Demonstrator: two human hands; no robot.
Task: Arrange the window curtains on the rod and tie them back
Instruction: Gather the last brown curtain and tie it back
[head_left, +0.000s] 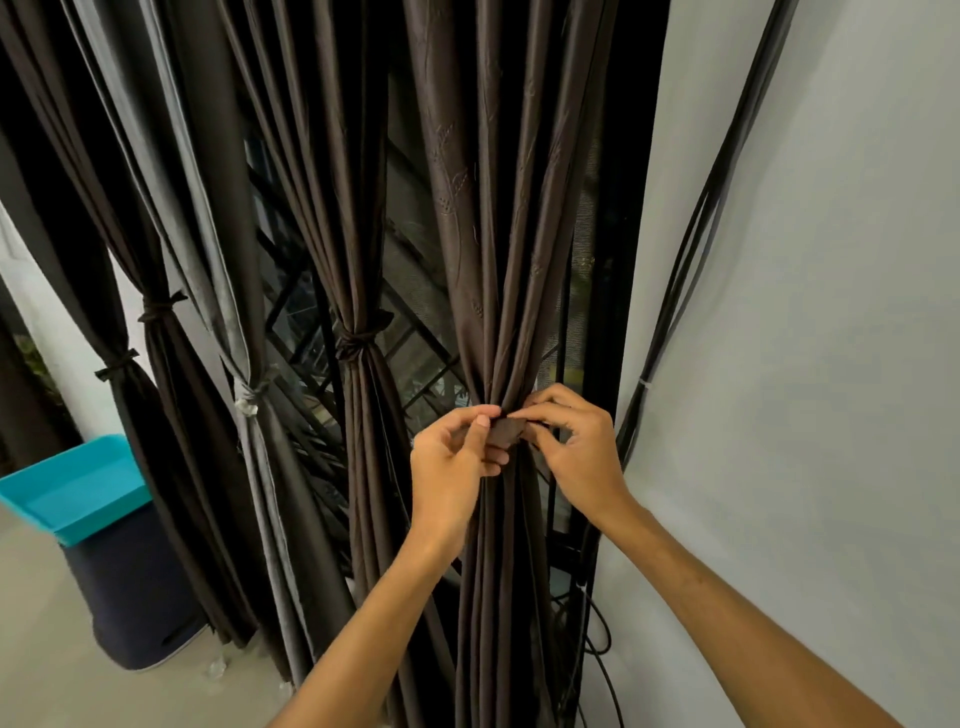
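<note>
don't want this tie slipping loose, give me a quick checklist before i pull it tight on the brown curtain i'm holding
1. Dark brown pleated curtain panel gathered into one bundle at the tie point: ok.
2. Left hand pinches the dark brown fabric tie strip: ok.
3. Right hand pinches the strip from the other side: ok.
4. Strip wrapped all the way round the back of the bundle: cannot tell, the folds hide it.
5. Knot formed: cannot tell, the fingers cover it.
6. Black cable bundle on the grey wall kept out of the gather: ok, it hangs apart to the right.
</note>
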